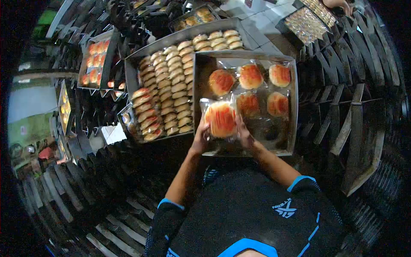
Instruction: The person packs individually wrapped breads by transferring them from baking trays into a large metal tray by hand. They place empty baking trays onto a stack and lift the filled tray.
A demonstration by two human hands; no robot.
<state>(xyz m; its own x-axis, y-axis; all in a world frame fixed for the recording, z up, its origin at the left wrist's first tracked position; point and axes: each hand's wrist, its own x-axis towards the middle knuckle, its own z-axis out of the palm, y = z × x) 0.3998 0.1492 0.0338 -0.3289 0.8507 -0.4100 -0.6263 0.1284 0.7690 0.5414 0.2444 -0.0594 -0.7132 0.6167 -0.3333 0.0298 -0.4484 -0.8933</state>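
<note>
At far L, one tray [80,68] has red-topped buns [95,60] in it. Next, big tray [162,48] carries many small buns [175,81] in rows, approx. upright columns. L hand [201,138] is half open, fingers curved at L side of wrapped bun [221,120]. This bun is held above front tray [294,107], near its L wall. R hand [245,136], also half open, holds the R side. Inside front tray lie 5 other buns [250,76], w/ clear plastic about them. Upper R: another person's hand [338,4], near small pcs. [305,25].
</note>
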